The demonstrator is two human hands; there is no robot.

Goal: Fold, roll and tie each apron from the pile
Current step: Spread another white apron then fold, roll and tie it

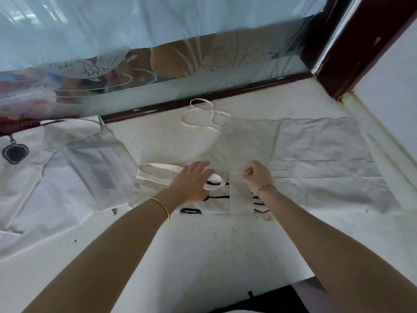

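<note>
Over on the left there's a heap of white aprons (pixel 67 168) slumped on the pale counter (pixel 203 245), one with a black print showing. The left hand (pixel 191 181) lies flat, fingers straight and relaxed, on the spread-out apron (pixel 304 154) in the middle, right where a strap (pixel 158 170) crosses some black lettering. Just beside it the right hand (pixel 257 177) has its fingers curled, pinching a folded edge of that same apron. Its tie cords (pixel 203 116) loop near the window frame (pixel 203 98).
</note>
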